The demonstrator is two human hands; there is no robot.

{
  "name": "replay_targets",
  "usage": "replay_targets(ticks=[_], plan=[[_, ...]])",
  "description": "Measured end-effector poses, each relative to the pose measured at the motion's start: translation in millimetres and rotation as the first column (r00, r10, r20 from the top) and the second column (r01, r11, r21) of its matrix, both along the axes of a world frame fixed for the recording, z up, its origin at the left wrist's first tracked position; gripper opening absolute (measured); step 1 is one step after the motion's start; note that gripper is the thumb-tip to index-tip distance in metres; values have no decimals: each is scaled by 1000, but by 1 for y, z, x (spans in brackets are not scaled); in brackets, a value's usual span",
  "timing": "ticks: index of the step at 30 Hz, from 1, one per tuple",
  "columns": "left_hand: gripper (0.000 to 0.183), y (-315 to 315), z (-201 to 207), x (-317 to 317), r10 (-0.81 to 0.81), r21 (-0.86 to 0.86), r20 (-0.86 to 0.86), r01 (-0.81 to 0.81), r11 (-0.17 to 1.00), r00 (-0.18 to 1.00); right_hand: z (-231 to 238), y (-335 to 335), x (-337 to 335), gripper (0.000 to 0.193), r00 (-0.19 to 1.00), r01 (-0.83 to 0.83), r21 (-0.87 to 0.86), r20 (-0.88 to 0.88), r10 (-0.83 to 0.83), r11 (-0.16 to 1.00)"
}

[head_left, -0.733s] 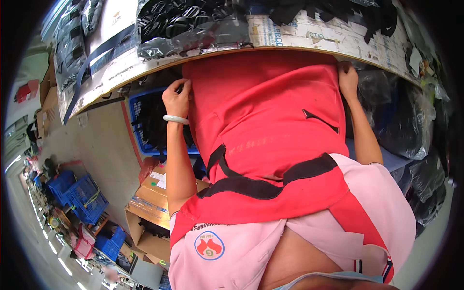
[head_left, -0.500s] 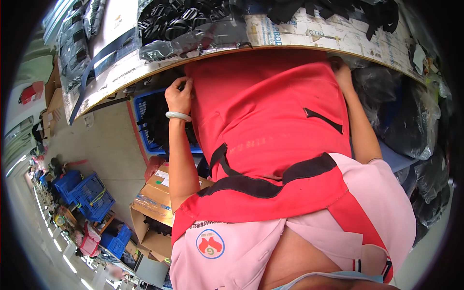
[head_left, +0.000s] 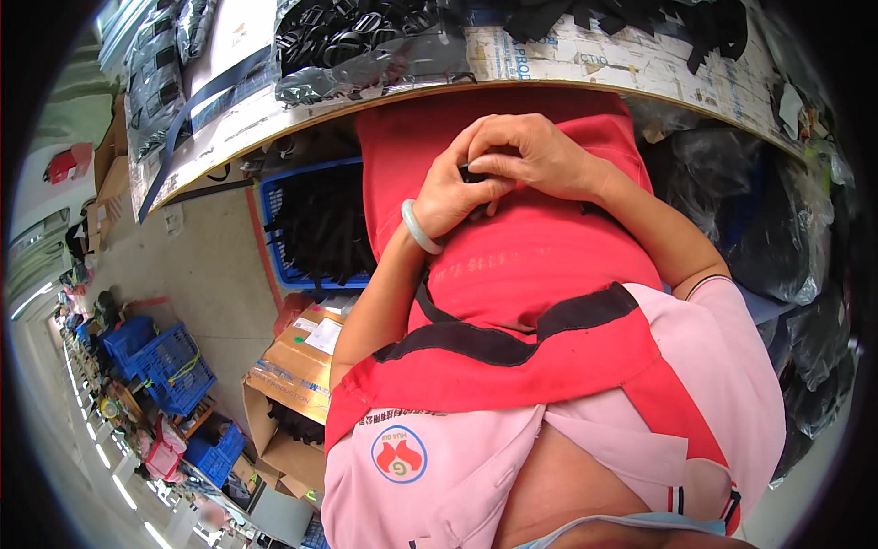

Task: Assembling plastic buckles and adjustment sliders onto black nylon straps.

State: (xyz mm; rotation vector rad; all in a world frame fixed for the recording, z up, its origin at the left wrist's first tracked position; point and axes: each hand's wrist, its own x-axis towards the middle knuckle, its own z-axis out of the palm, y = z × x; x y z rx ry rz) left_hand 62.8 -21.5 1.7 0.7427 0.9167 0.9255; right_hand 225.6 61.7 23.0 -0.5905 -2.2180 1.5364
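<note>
My left hand [head_left: 453, 189], with a pale bangle [head_left: 420, 229] at its wrist, and my right hand [head_left: 541, 157] meet over the red apron [head_left: 540, 240] across my lap. Both have bent, closed fingers, the right ones lying over the left. Between the thumbs and fingers a small black patch [head_left: 471, 174] shows; whether it is a held piece or something behind them, I cannot tell. Black trim [head_left: 585, 322] edges the apron's upper band.
Ahead, the worktable's curved edge [head_left: 315, 112] crosses above my lap. On it lie black plastic buckles [head_left: 352, 37] in a clear bag and black straps [head_left: 631, 16]. A blue crate [head_left: 274, 247] of black straps and a cardboard box [head_left: 288, 380] stand left; bagged dark goods [head_left: 777, 220] are right.
Both hands have come inward from the apron's two sides and now meet over its middle. They no longer touch the apron's side edges.
</note>
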Motion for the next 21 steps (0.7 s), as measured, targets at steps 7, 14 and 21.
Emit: replay_targets(ticks=[7,14,21], plan=[[54,-9,-14,-18,151,-82,-1,-151,985,989,-22,17,17,20,980,187,-502,151,-127,844],[19,5,-18,-4,90,302,-725,197,933,683,-34,16,17,20,953,80,-378,301,41,922],[17,4,-41,-23,179,-290,194,-119,950,965,-24,76,44,14,830,428,532,89,-551,731]])
